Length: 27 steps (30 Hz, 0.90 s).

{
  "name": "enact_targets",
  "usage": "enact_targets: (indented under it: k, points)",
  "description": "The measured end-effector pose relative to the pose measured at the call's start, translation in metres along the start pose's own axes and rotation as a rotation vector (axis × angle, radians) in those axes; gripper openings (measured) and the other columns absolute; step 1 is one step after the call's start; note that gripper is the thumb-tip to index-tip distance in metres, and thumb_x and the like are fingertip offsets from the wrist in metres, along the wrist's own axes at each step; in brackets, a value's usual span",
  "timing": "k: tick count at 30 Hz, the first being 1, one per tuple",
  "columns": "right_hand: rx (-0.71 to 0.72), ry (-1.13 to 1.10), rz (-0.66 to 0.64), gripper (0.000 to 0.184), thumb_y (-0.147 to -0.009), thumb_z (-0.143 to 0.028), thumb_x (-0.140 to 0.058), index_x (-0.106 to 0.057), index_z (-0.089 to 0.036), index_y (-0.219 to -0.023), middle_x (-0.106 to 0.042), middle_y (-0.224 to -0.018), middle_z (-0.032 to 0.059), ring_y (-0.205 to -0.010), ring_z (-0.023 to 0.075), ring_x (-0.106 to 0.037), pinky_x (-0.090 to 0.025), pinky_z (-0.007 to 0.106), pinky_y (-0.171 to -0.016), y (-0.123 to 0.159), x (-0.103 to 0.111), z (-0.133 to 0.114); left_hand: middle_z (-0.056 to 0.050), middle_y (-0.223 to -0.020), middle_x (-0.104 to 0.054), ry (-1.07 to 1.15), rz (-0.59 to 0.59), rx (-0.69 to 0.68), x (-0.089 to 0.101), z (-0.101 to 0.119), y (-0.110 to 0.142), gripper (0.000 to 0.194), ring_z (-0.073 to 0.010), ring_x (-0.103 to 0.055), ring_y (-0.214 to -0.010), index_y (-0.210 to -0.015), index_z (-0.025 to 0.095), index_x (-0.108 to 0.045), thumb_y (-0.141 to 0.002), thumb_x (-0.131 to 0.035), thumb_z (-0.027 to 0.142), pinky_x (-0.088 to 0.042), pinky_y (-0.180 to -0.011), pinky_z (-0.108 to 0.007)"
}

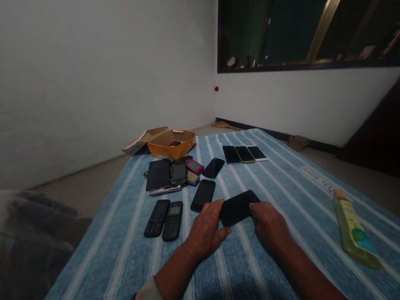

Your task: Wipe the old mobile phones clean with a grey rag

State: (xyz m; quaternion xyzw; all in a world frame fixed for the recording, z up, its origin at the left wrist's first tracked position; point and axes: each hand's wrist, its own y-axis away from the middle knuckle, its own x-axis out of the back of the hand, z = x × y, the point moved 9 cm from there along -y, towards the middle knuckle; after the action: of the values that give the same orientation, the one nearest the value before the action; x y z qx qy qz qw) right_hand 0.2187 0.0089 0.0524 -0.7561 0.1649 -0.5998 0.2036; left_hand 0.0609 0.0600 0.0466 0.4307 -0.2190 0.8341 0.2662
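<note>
A black smartphone (239, 207) is tilted over the striped cloth between my two hands. My left hand (204, 229) grips its left end, thumb along the near edge and fingers behind. At the right end, my right hand (271, 221) is closed with its fingertips against the screen; a small pale bit shows there, too small to name. Just beyond my left hand lies another black smartphone (203, 195). Two keypad phones, one on the left (157, 218) and one on the right (173, 221), lie side by side left of that hand.
A pile of phones (158, 175) sits before an open orange cardboard box (171, 151). Another smartphone (214, 168) lies nearby, and three in a row (245, 154) farther back. A bottle of yellow-green liquid (356, 233) lies on the right of the blue striped cloth (125, 250).
</note>
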Motion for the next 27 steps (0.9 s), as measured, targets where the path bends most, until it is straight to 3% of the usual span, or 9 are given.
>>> enact_targets:
  k: [3, 5, 11, 14, 21, 27]
  points:
    - [-0.063, 0.036, 0.038, 0.034, -0.078, 0.005, -0.041, -0.067, -0.017, -0.086, -0.068, -0.080, 0.0073, -0.082, 0.0227, -0.061, -0.047, 0.030, -0.072, -0.001, 0.004, 0.015, -0.012, -0.134, -0.053, 0.004, 0.014, -0.025, -0.001, -0.001, 0.001, 0.071, -0.0297, -0.048, -0.121, -0.140, 0.019, -0.035, -0.076, -0.066, 0.019, -0.043, -0.102, -0.049]
    - [-0.052, 0.042, 0.053, 0.034, -0.079, 0.004, -0.041, -0.067, -0.016, -0.088, -0.068, -0.080, 0.0080, -0.081, 0.0232, -0.061, -0.047, 0.031, -0.071, -0.001, 0.004, 0.012, -0.012, -0.134, -0.053, 0.004, 0.022, -0.033, -0.001, -0.001, 0.002, 0.071, -0.0300, -0.048, -0.121, -0.140, 0.019, -0.035, -0.077, -0.066, 0.020, -0.043, -0.102, -0.049]
    - [0.216, -0.113, 0.082, 0.036, -0.076, 0.006, -0.039, -0.066, -0.016, -0.086, -0.067, -0.082, 0.0086, -0.082, 0.0220, -0.059, -0.048, 0.032, -0.076, 0.007, 0.002, -0.040, -0.013, -0.133, -0.053, -0.004, 0.032, -0.022, -0.001, -0.001, 0.000, 0.070, -0.0304, -0.048, -0.122, -0.138, 0.017, -0.036, -0.075, -0.067, 0.018, -0.043, -0.102, -0.048]
    - [0.261, -0.163, 0.070, 0.036, -0.075, 0.007, -0.040, -0.065, -0.015, -0.087, -0.067, -0.084, 0.0090, -0.083, 0.0219, -0.059, -0.048, 0.032, -0.078, 0.009, -0.001, -0.049, -0.012, -0.131, -0.055, -0.001, 0.031, -0.014, 0.000, 0.000, -0.001, 0.069, -0.0295, -0.049, -0.119, -0.137, 0.016, -0.038, -0.074, -0.068, 0.018, -0.044, -0.101, -0.047]
    - [0.015, -0.070, -0.001, 0.033, -0.077, 0.005, -0.041, -0.067, -0.015, -0.084, -0.067, -0.079, 0.0080, -0.078, 0.0217, -0.060, -0.046, 0.030, -0.071, -0.001, -0.001, -0.003, -0.013, -0.132, -0.055, -0.014, 0.017, 0.005, -0.001, -0.001, -0.002, 0.069, -0.0294, -0.049, -0.120, -0.137, 0.017, -0.037, -0.075, -0.067, 0.018, -0.044, -0.101, -0.048]
    - [-0.135, -0.028, -0.005, 0.036, -0.079, 0.004, -0.042, -0.070, -0.014, -0.091, -0.072, -0.085, 0.0089, -0.087, 0.0223, -0.064, -0.047, 0.028, -0.076, -0.004, 0.001, 0.024, -0.013, -0.132, -0.055, -0.013, 0.006, 0.001, 0.000, 0.000, -0.001, 0.068, -0.0291, -0.048, -0.120, -0.137, 0.016, -0.038, -0.076, -0.067, 0.020, -0.043, -0.102, -0.048]
